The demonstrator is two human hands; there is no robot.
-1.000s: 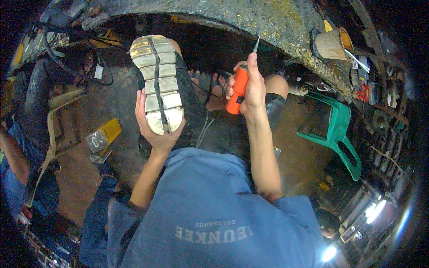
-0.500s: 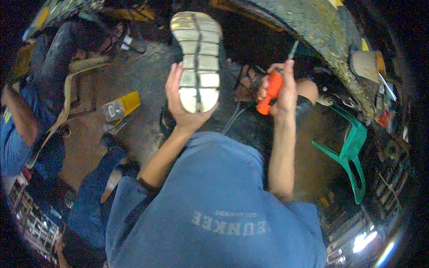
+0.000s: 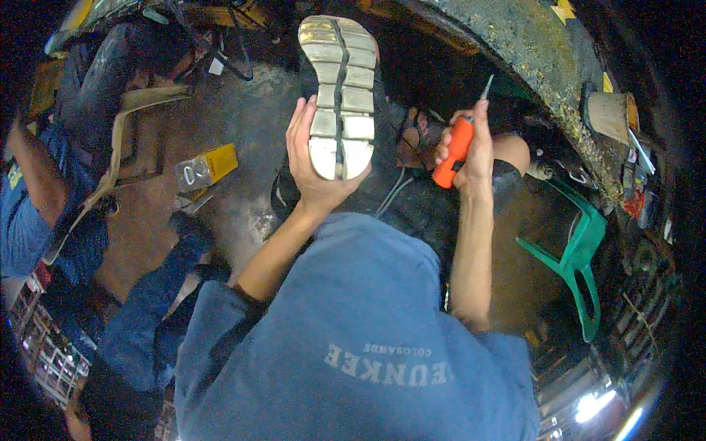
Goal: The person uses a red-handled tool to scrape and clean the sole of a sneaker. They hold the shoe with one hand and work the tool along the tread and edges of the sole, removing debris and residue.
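A shoe (image 3: 342, 95) is held up with its sole showing, pale and cut into blocks, yellowed at the toe and whiter at the heel. My left hand (image 3: 316, 173) grips it round the heel, fingers along its left side. To its right, apart from the shoe, my right hand (image 3: 474, 154) is closed round an orange-handled tool (image 3: 454, 151). Its thin, pointed metal shaft juts upward past my thumb; whether it is an awl or a screwdriver I cannot tell. The upper of the shoe is hidden behind the sole.
A rough, worn bench edge (image 3: 529, 73) slants across the upper right, with a tan container (image 3: 609, 112) on it. A green plastic chair (image 3: 581, 242) stands at the right. On the floor at left lies a yellow-and-clear package (image 3: 209, 169); a person in blue (image 3: 33, 198) sits beyond.
The whole view has shifted slightly, and the shoe and both hands appear a little further right. The tool's shaft tip is a touch lower. Both grips are unchanged.
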